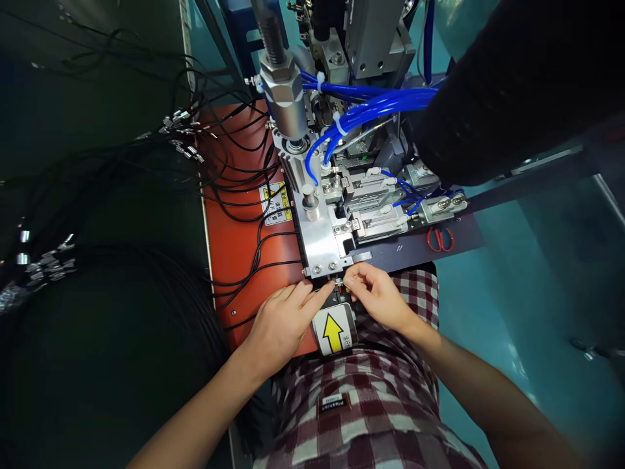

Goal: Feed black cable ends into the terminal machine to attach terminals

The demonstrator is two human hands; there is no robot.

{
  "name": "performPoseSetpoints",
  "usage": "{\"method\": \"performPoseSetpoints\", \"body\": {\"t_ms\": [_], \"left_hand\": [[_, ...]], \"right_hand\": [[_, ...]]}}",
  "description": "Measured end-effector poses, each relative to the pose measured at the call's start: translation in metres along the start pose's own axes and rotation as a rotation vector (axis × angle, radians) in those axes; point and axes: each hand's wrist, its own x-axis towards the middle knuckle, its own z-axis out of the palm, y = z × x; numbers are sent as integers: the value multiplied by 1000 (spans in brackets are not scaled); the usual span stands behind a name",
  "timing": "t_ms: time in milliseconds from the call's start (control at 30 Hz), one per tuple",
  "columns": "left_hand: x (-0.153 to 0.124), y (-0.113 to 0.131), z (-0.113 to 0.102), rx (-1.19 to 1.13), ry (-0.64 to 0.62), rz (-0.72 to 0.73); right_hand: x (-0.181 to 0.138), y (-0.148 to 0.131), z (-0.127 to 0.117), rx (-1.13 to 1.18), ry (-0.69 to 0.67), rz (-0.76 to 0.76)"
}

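My left hand (pixel 283 319) lies over the front edge of the orange-red panel, its fingers stretched out. Its index fingertip reaches a tiny cluster of thin coloured wires (pixel 338 283) just in front of the machine's metal block (pixel 319 244). My right hand (pixel 375 294) is closed in a pinch at the right side of these wires, thumb and index finger together. The wire ends between those fingertips are too small to make out fully. Just below both hands sits a white plate with a yellow arrow (pixel 333 330). A black cable runs under my left hand.
Black cables (pixel 258 254) cross the orange-red panel (pixel 234 241) from a bundle with shiny metal ends (pixel 183 133) at left. Blue air hoses (pixel 375 107) arch over the machine. Red-handled scissors (pixel 440 239) lie on the dark ledge. A large dark cylinder (pixel 493 98) fills the upper right.
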Motion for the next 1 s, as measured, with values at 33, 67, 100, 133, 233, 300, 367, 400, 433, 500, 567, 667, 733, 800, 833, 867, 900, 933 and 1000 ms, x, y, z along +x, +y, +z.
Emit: {"method": "performPoseSetpoints", "body": {"t_ms": [33, 67, 100, 133, 233, 300, 367, 400, 433, 500, 567, 667, 733, 800, 833, 867, 900, 933, 1000], "left_hand": [[0, 0, 0, 1, -4, -3], [0, 0, 0, 1, -7, -5], [-1, 0, 0, 0, -7, -6], [-1, 0, 1, -1, -8, -7], [-1, 1, 1, -8, -9, -6], [-1, 1, 1, -5, -5, -4], [-1, 1, 1, 5, -3, -2], [-1, 1, 1, 9, -5, -1], [-1, 1, 1, 12, -7, 0], [-1, 1, 0, 14, -10, 2], [0, 1, 0, 17, -7, 5], [0, 1, 0, 16, 4, 7], [0, 1, 0, -1, 17, 13], [1, 0, 0, -19, 33, 22], [1, 0, 0, -23, 40, 24], [1, 0, 0, -23, 42, 26], [1, 0, 0, -19, 40, 26], [1, 0, 0, -14, 37, 27], [0, 0, 0, -9, 28, 32]], "right_hand": [[0, 0, 0, -46, 16, -24], [-1, -1, 0, -100, 34, -50], [-1, -2, 0, -157, 54, -78], [-2, -3, 0, -212, 74, -105], [-5, -8, 1, -345, 106, -179], [-6, -9, 2, -426, 121, -228], [-6, -8, 2, -474, 136, -263], [-6, -7, 3, -457, 141, -256], [-5, -6, 3, -398, 138, -222], [-2, -6, 3, -190, 80, -77], [1, -7, 3, 6, -18, 84], [1, -10, 3, 17, -6, 129], [0, -12, 4, -107, 98, 49], [-1, -12, 4, -142, 124, 26], [0, -12, 4, -106, 84, 58], [0, -12, 4, -57, 36, 101], [0, -13, 4, -30, 0, 132], [-1, -13, 4, -49, -5, 131], [-3, -16, 5, -222, 79, 27]]}}
